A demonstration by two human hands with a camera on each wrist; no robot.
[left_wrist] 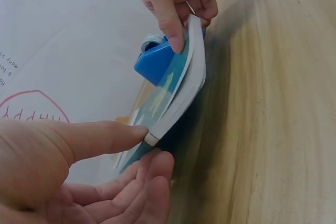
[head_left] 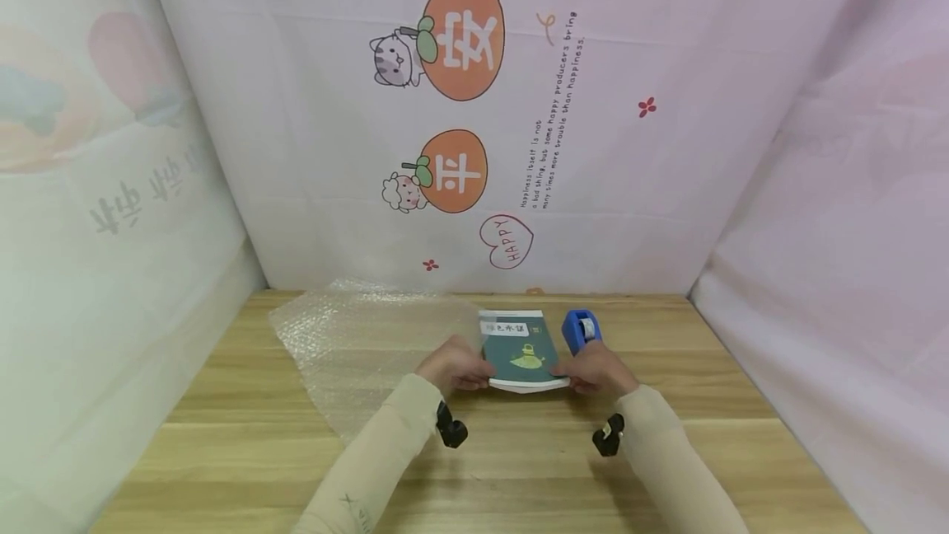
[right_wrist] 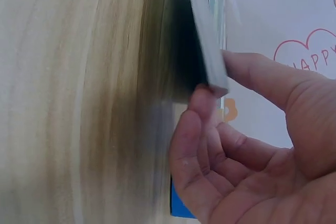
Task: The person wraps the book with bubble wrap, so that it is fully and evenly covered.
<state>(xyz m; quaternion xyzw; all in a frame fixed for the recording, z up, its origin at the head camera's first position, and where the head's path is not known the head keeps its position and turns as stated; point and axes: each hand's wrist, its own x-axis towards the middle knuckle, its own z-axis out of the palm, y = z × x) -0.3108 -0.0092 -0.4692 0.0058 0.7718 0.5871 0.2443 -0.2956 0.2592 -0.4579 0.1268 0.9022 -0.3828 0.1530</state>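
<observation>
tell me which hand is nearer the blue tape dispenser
The right hand, beside the blue tape dispenser; the left hand pinches the other side of the green book, by the bubble wrap.

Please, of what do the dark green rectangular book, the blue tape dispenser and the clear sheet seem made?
Dark green rectangular book: probably paper, cover rather matte; its white page block bends. Blue tape dispenser: likely smooth moulded plastic, evenly coloured. Clear sheet: apparently plastic bubble wrap, glossy, with bumpy, glinting texture.

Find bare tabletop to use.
Free: right of the tape dispenser, to the right wall sheet; in front of the book, between left sleeve and right sleeve. Crowded: around the book, by left grip, right grip, dispenser, bubble wrap.
</observation>
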